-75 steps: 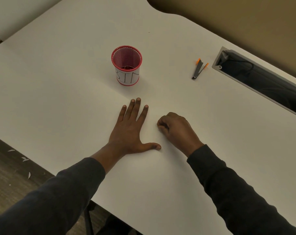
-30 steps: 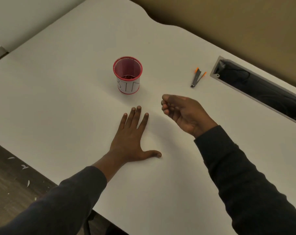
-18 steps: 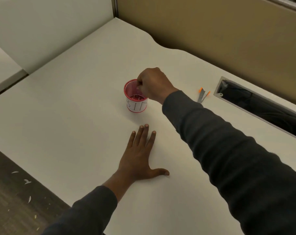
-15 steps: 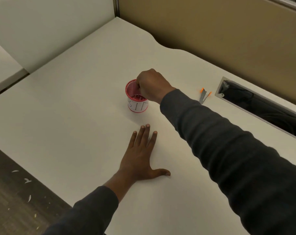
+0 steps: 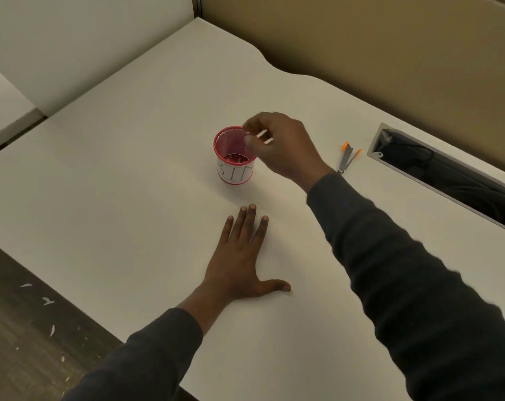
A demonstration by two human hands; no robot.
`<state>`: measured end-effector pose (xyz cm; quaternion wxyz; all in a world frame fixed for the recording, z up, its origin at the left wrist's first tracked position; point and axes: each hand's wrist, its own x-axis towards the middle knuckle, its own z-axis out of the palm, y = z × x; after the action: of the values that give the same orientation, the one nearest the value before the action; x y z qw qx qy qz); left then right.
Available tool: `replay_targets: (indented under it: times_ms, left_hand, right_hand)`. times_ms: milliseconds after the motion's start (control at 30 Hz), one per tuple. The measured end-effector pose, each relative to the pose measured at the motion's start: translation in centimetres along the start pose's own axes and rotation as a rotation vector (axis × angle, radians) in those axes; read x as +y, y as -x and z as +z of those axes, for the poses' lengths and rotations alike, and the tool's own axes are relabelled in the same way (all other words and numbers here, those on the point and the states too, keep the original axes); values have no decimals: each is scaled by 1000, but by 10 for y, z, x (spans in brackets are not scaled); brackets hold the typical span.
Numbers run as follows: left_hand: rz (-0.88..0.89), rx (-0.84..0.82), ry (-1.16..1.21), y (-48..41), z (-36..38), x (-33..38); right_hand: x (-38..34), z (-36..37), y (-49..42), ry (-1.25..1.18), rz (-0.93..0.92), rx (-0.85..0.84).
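A red mesh cup [image 5: 234, 154] with a white label stands upright on the white table [image 5: 129, 183]. My right hand [image 5: 283, 149] hovers just above and to the right of the cup's rim, fingers curled and blurred. Two small white slivers [image 5: 264, 137] show between its thumb and fingers, and it seems to pinch them. My left hand [image 5: 239, 256] lies flat on the table nearer to me, fingers straight and pointing at the cup, thumb spread to the right. It holds nothing.
A small grey tool with orange tips [image 5: 347, 159] lies right of the cup. Beyond it is an open cable slot [image 5: 448, 180] in the tabletop. A tan partition [image 5: 390, 53] backs the table. The table's front edge runs diagonally at lower left, above a floor with white scraps [image 5: 47, 301].
My right hand rose from the table beside my left hand and reached to the cup's mouth. It now sits slightly back to the right with white slivers showing. The left hand stayed put.
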<state>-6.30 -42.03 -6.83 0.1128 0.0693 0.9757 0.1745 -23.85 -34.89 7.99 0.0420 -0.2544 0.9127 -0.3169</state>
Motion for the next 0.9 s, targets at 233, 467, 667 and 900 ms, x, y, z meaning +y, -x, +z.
replay_targets:
  times_ms: [233,467,667,900]
  left_hand:
    - [7,50,-16,0,2,0]
    - [16,103,-49,0,5,-3]
    - [31,141,-6,5,7,-1]
    - [79,348,50,29,30,33]
  right_hand:
    - [89,27,173,31,220,172]
    - [113,75,262,302,243,-57]
    - [111,79,264,328,275,-48]
    - [113,82,266,313,302,-2]
